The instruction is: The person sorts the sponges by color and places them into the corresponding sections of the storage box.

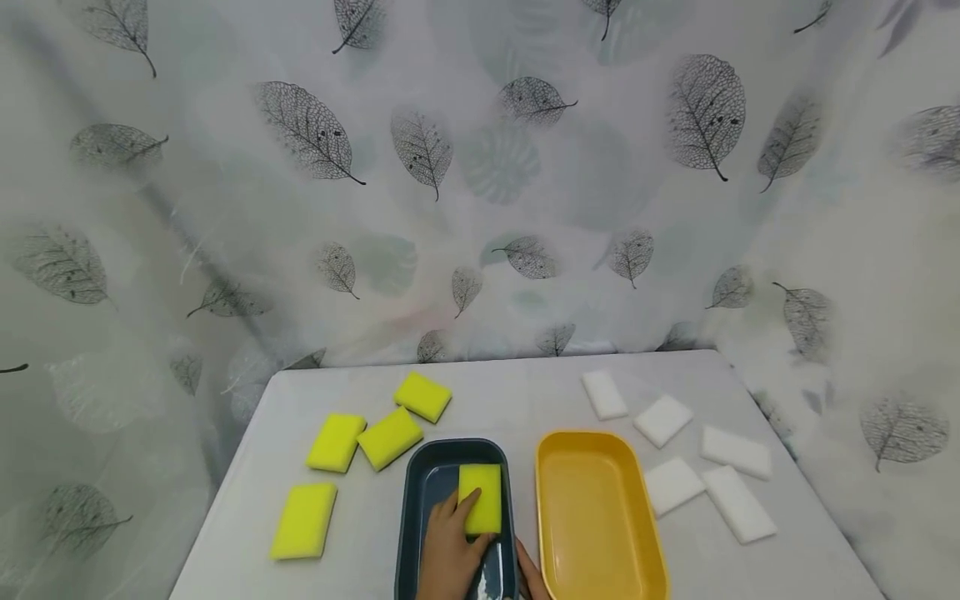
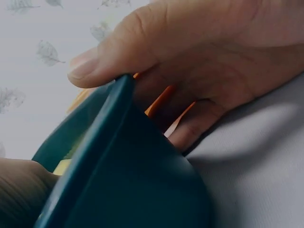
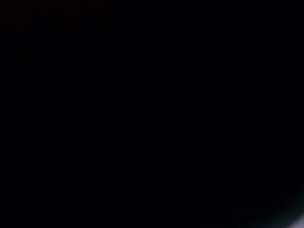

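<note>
Inside a dark blue tray (image 1: 411, 508), my left hand (image 1: 445, 546) pinches a yellow sponge (image 1: 483, 492), fingers at its left side and thumb at its near edge. Between this tray and an orange-yellow tray (image 1: 600, 517) my right hand (image 1: 529, 573) grips the dark tray's right wall, mostly cut off by the frame. In the left wrist view the rim-gripping hand (image 2: 204, 52) has its thumb over the rim and its fingers outside; part of the other hand (image 2: 21, 190) and a bit of sponge (image 2: 61, 166) show. The right wrist view is almost entirely black.
Several yellow sponges (image 1: 303, 521) lie left of and behind the dark tray on the white table (image 1: 240, 508). Several white sponges (image 1: 738, 504) are spread to the right of the orange-yellow tray. A leaf-patterned curtain (image 1: 525, 183) hangs behind the table.
</note>
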Motion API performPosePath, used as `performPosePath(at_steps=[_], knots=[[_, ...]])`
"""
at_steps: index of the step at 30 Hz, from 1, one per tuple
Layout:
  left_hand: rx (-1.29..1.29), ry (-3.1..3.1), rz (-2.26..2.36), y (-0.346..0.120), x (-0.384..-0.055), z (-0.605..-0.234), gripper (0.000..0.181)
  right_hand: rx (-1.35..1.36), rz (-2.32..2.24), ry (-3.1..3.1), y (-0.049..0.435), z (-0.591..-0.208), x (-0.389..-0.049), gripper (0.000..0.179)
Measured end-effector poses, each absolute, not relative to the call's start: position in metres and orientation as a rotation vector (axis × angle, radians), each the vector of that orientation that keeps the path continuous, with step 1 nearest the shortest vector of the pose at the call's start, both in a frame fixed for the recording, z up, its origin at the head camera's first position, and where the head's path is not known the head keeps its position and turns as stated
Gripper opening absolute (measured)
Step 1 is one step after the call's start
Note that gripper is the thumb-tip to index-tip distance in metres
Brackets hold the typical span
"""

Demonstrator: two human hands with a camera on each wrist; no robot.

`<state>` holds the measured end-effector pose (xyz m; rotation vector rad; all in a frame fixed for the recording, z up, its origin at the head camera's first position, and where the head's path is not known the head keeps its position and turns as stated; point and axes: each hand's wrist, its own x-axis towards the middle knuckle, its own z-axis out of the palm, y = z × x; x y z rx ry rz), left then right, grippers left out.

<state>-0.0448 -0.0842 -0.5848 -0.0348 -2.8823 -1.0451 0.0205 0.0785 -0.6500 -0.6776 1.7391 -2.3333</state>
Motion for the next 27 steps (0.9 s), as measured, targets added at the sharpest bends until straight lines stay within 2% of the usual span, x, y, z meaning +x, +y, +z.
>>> performPosePath(at_steps=[2,7,16,27], knots=[[-0.049,-2.897,-1.055,-0.083,-0.046,-0.584,0.065,-0.570,-2.283,1.916,0.076,-0.641,0.029,0.082],[-0.098,-2.955,-1.143,-0.082,-0.049,-0.580,0.064,-0.273,-2.117,2.196,0.068,-0.627,0.037,0.061],[-0.234,-3.140,-1.159,-0.098,-0.053,-0.563,0.061,-0.313,-2.049,2.048,0.076,-0.621,0.032,0.068],[-0.356,-3.024,-0.969,-0.140,-0.055,-0.534,0.063,-0.097,-1.972,1.993,0.074,-0.610,0.033,0.073]])
